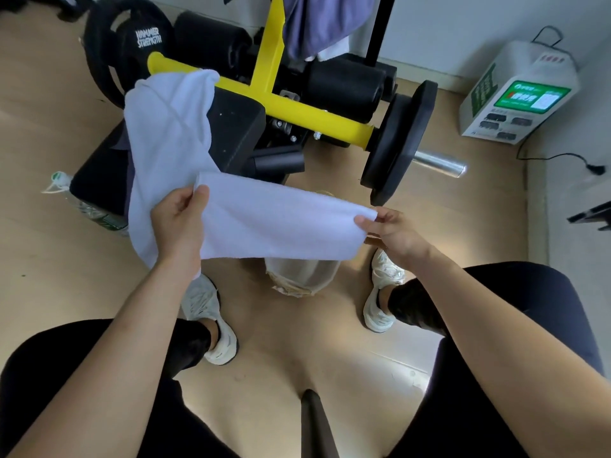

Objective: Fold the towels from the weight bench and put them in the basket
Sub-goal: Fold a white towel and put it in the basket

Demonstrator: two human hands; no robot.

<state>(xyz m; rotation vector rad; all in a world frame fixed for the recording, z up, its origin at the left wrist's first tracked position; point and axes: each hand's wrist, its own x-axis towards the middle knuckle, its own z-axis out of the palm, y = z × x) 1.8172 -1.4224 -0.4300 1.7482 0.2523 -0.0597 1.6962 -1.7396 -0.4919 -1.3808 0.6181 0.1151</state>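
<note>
Pinched a span of the white towel (271,223) between left hand (180,223) and right hand (393,233), taut above the basket (301,279), likely to set an even fold; left the rest draped over the weight bench (234,133).

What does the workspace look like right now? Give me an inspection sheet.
Surface: light wooden floor; black weight bench with yellow frame.
Job's things: white towel held stretched out, far end draped on the bench; bluish towel hanging on the frame; basket on the floor, partly hidden under the white towel.
Clutter: plastic bottle beside the bench.
Hands: left hand and right hand each pinch a towel end.
Cables: black cable by the white kiosk.
Surroundings: weight plates, white wall.
</note>
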